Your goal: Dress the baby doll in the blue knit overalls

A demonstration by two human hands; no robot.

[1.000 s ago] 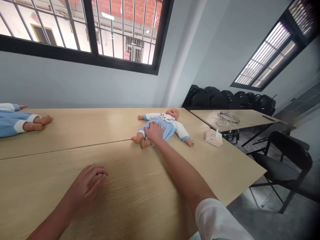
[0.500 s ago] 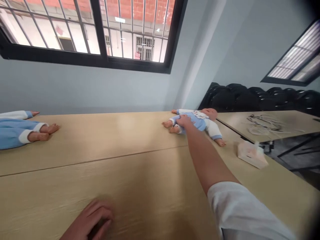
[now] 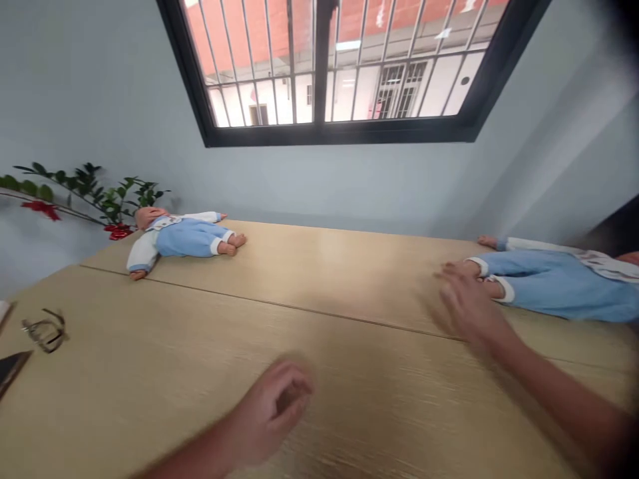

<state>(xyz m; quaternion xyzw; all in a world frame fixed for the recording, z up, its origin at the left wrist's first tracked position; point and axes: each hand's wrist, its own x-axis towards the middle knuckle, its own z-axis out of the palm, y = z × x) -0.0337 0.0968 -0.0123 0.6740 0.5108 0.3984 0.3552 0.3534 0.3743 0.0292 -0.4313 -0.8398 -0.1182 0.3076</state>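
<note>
On the right, a baby doll (image 3: pixel 554 279) in blue trousers and a white top lies on its back, its head cut off by the frame edge. My right hand (image 3: pixel 469 303), smeared by motion, is at the doll's feet with fingers stretched out; I cannot tell whether it touches them. A second, similarly dressed doll (image 3: pixel 187 237) lies at the far left of the table. Over the near middle of the table is my left hand (image 3: pixel 272 406), its fingers loosely curled with a hollow between them and the thumb, and nothing visible inside.
The wooden table (image 3: pixel 349 279) has a seam running across it and meets the wall below a barred window (image 3: pixel 339 133). Glasses (image 3: pixel 46 330) and a dark flat object (image 3: pixel 12 369) lie at the left edge. A leafy plant (image 3: pixel 120 199) with red ribbon stands behind the left doll.
My view has swung left, bringing the left doll, plant and glasses into sight. My right hand has come off the right doll's body and moved to its feet. My left hand stays loosely curled.
</note>
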